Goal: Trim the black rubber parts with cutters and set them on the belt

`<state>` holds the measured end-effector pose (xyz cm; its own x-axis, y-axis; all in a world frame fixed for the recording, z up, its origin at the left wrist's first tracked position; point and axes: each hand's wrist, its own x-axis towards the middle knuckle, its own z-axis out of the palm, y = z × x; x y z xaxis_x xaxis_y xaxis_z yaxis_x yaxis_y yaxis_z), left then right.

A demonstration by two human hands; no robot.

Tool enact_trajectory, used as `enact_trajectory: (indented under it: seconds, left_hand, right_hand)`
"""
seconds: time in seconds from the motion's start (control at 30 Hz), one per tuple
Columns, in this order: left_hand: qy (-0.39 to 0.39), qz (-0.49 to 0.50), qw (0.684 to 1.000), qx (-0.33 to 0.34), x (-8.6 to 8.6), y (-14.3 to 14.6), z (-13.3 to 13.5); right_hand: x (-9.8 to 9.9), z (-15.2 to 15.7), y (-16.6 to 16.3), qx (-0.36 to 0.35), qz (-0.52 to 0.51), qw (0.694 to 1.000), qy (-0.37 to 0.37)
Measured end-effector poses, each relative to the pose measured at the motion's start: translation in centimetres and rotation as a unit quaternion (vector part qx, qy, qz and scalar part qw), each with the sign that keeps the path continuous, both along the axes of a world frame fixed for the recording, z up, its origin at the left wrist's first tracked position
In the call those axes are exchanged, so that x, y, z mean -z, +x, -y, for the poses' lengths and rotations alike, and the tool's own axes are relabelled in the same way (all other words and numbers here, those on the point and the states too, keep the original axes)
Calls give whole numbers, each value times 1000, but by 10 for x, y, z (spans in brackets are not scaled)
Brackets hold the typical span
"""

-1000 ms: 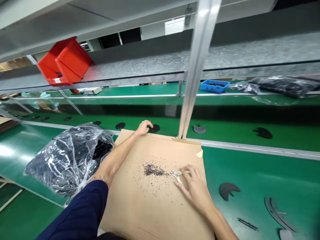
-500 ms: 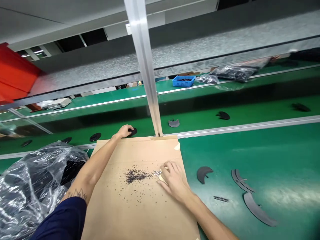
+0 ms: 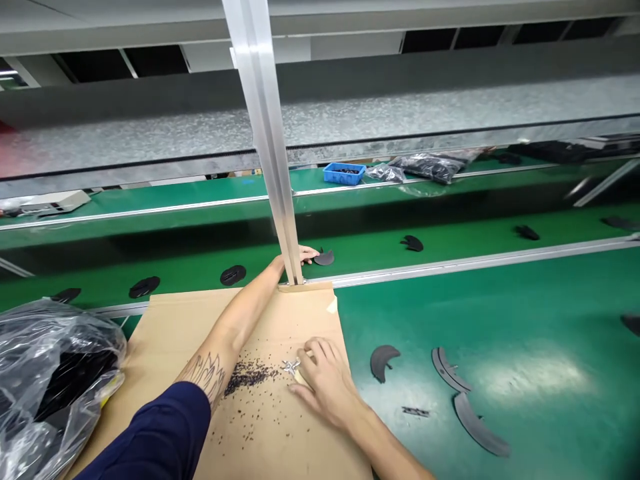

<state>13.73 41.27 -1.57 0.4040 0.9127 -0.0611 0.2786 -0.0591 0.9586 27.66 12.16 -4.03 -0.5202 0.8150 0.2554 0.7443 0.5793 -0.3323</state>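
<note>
My left hand (image 3: 307, 255) reaches across behind the metal post, which hides part of it. Its stretched fingers touch the near edge of a curved black plastic piece (image 3: 325, 258) lying on the green belt. Over the cardboard sheet (image 3: 300, 313), my right hand (image 3: 327, 380) is closed around small nippers (image 3: 290, 367); their silver jaws point left and a bit of pale handle shows. Left of the jaws lies a scatter of tiny black bits (image 3: 250, 377), partly covered by my left forearm.
An upright metal post (image 3: 265, 127) stands at the board's far edge. Clear plastic bags (image 3: 95, 333) with black contents bulge at left. Several curved pieces (image 3: 480, 427) lie on the green surface at right, others along the belt. A blue tray (image 3: 345, 174) sits farther back.
My left hand has left one black piece on the belt and moved right to another beyond the post. My right hand keeps the nippers in place. The view has turned right.
</note>
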Motion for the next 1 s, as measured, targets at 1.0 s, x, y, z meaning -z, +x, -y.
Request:
enact_trajectory:
  seconds: [1.0]
  left_hand:
    - [74, -371, 883, -278, -84, -302, 291]
  right_hand:
    - [-17, -6, -34, -33, -304, 896, -322]
